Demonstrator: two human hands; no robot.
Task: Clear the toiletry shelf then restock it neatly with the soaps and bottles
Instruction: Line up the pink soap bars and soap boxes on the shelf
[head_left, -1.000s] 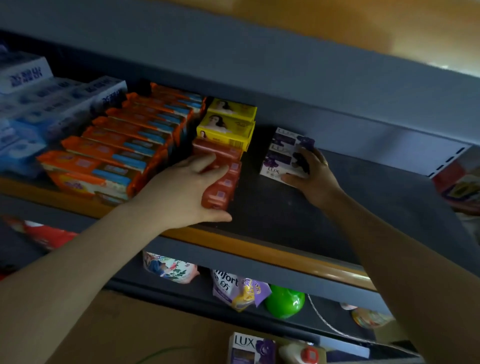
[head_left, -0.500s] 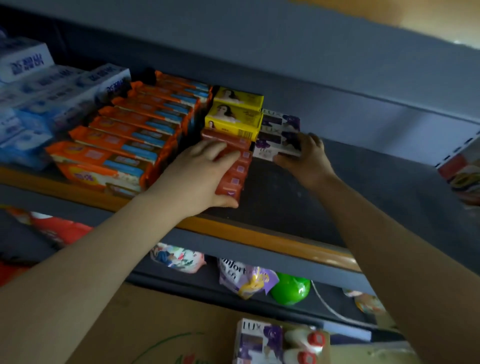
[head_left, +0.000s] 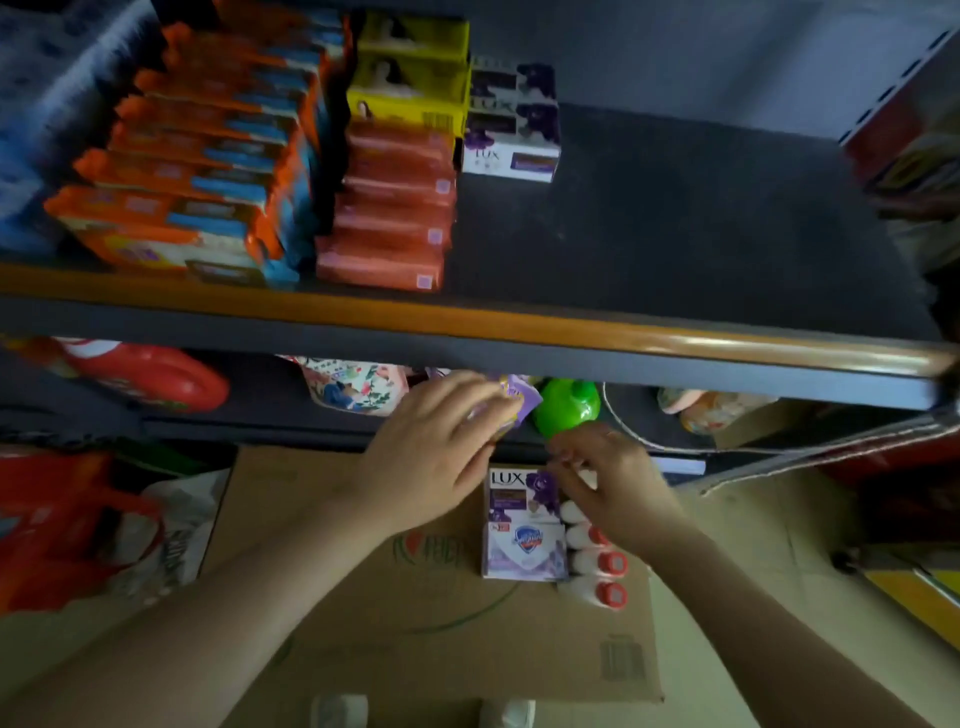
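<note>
- Two hands now working low over the cardboard box (head_left: 431, 613), no longer up on the shelf (head_left: 675, 223) as half a second ago.
- Left hand (head_left: 431, 467) hovering just left of the Lux box (head_left: 522, 493), fingers loosely spread, gripping nothing; earlier pressing on the red soap row (head_left: 389, 208).
- Right hand (head_left: 613, 483) reaching down at the far right corner of that Lux box, fingers curled at its edge; cannot tell whether gripping yet; earlier pushing the shelf's Lux stack (head_left: 511, 124).
- Lying flat on the cardboard: the Lux box, a purple Safeguard box (head_left: 524, 553) touching its near end, and white bottles (head_left: 597, 571) with red caps in a row just right of both.
- Sitting free on the shelf now: Lux stack pushed up against the yellow soaps (head_left: 410, 88), red row in front of the yellow ones, orange packs (head_left: 197, 171) to the left.
- Showing far more of the view below than before: lower shelf with a green bottle (head_left: 566, 405), a purple pouch (head_left: 514, 405) partly behind the left fingers, a floral pouch (head_left: 358, 384), a red jug (head_left: 145, 374).
- Staying bare: right half of the shelf.
</note>
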